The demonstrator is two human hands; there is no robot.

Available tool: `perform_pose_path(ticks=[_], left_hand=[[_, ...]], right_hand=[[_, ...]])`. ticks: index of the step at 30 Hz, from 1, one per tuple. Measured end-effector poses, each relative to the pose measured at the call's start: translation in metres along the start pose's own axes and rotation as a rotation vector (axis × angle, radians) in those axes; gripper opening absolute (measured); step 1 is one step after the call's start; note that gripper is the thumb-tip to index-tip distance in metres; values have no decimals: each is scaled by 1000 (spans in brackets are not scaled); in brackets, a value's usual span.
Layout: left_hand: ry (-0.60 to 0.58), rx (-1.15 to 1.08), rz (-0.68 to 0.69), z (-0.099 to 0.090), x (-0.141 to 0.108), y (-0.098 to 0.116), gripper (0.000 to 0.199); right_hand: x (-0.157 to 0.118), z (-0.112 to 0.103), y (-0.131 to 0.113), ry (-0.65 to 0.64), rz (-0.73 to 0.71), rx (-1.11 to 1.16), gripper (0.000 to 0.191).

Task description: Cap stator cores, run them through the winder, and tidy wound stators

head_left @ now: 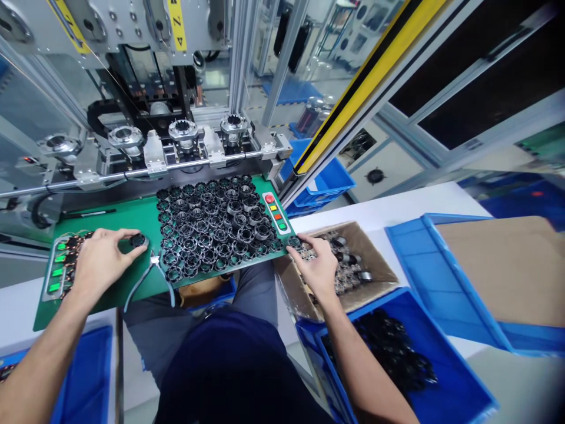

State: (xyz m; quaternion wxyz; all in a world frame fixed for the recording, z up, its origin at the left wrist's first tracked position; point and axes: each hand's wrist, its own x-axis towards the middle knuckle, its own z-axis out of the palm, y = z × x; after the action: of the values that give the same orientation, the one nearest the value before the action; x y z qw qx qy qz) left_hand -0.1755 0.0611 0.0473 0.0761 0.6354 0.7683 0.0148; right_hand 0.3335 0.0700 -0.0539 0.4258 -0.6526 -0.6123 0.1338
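Note:
My left hand (100, 259) is closed over the left part of the green work surface (106, 221), its thumb and index finger pinching a small dark ring-shaped part (139, 240). At the right end of the surface, my right hand (318, 265) grips another dark ring-shaped part (294, 242) between thumb and fingers, above the edge of a cardboard box (375, 271). Between the hands stand many black toothed rings (207, 229) in close rows, some stacked on others. Blue-handled cutting pliers (152, 274) lie beside them, near my left hand.
Control buttons (274, 212) sit at the right end, and green switches (57, 271) at the left, near copper-wound parts. Behind is a machine with several metal ring holders (183, 131). A blue bin (441, 353) of black parts stands at the lower right. A black pen (90, 213) lies at the back.

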Motion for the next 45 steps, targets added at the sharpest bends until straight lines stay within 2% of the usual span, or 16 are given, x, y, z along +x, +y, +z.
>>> perform_pose_path(ticks=[3, 7, 9, 11, 14, 16, 18, 20, 22, 24, 27, 29, 31, 34, 40, 45], left_hand=[[45, 29, -1, 4, -4, 0, 68], [-24, -3, 68, -2, -6, 0, 56], [1, -56, 52, -21, -2, -9, 53], [115, -124, 10, -52, 5, -24, 57], [332, -157, -4, -112, 27, -54, 64], [378, -119, -9, -148, 51, -74, 65], [346, -41, -1, -173, 83, -92, 63], [275, 20, 34, -185, 118, -108, 61], [222, 41, 36, -184, 152, -121, 62], [204, 27, 14, -175, 179, -134, 62], [216, -46, 33, -157, 206, -150, 58], [218, -84, 89, -149, 215, -160, 58], [201, -95, 162, -144, 220, -168, 58], [184, -139, 236, -139, 228, -177, 61], [149, -203, 282, -136, 242, -188, 63], [81, -103, 294, -141, 250, -185, 57]], right_hand=[[-4, 2, 6, 21, 2, -22, 47], [6, -6, 3, -22, -22, 6, 47], [21, -14, -9, 7, -43, 29, 47], [45, -22, -32, 60, -84, 77, 52], [90, -26, -95, 48, -266, 168, 57], [120, -15, -154, -40, -472, 150, 39], [145, 12, -218, -159, -650, 149, 32], [166, 56, -280, -283, -764, 183, 35], [184, 111, -334, -417, -822, 128, 38], [200, 167, -374, -491, -846, -74, 44], [221, 234, -405, -563, -850, -312, 42], [231, 262, -412, -601, -857, -379, 41], [240, 277, -413, -638, -876, -433, 41], [250, 288, -416, -694, -924, -480, 43], [266, 296, -429, -800, -995, -527, 41], [275, 299, -431, -853, -1047, -550, 41]])
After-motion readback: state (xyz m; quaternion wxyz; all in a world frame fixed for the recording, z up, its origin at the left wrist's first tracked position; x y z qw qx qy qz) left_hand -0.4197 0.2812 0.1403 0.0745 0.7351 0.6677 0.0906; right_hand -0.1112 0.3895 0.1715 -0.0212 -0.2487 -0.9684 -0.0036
